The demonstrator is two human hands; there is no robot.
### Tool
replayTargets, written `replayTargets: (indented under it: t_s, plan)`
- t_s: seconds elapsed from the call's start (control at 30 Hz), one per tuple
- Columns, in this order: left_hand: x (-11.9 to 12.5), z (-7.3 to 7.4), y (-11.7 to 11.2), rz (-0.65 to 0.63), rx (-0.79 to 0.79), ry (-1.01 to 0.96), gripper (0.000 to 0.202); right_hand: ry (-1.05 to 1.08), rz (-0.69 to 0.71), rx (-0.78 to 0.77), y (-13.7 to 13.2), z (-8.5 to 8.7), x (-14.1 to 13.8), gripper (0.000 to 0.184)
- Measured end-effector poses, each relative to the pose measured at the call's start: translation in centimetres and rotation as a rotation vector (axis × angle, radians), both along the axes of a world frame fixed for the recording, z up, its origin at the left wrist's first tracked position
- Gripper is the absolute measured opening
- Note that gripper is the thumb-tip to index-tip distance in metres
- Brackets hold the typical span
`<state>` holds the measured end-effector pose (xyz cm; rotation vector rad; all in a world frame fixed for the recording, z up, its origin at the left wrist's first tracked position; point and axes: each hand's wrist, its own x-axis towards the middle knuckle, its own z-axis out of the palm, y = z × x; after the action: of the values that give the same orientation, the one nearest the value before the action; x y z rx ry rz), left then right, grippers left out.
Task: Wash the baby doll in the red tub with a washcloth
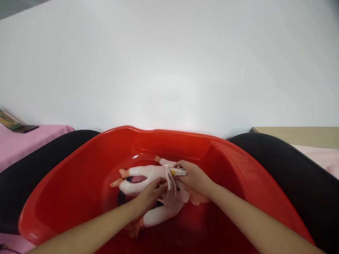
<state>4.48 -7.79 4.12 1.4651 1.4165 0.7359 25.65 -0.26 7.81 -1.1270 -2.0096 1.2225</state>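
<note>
A baby doll (pixel 148 176) in a white suit lies in a red plastic basin (pixel 79 183) that rests across my lap. Its bare feet point left and one arm reaches toward me. My left hand (pixel 150 194) lies on the doll's middle, fingers curled on the white cloth. My right hand (pixel 192 178) is closed on a small white cloth or tag with a yellow spot (pixel 177 172), held against the doll's body. The doll's head is hidden under my right hand.
My legs in black trousers (pixel 286 165) flank the basin on both sides. Pink bedding (pixel 21 141) lies at the left with a small box (pixel 10 121) on it. A white wall fills the upper half. A beige ledge (pixel 304 135) is at the right.
</note>
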Motion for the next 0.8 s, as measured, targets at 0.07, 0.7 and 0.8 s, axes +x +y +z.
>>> replayTargets:
  t_s: [0.07, 0.7, 0.8]
  plan:
    - [-0.9, -1.5, -0.3, -0.078, 0.189, 0.342, 0.03, 0.0, -0.079, 0.066, 0.2, -0.4, 0.1, 0.026]
    - [-0.5, -3.8, -1.9, -0.687, 0.322, 0.837, 0.093, 0.0, -0.352, 0.236, 0.0, 1.2, 1.0, 0.031]
    - [-0.5, -4.4, -1.9, -0.682, 0.347, 0.862, 0.095, -0.013, -0.337, 0.262, -0.1, 1.3, 0.9, 0.028]
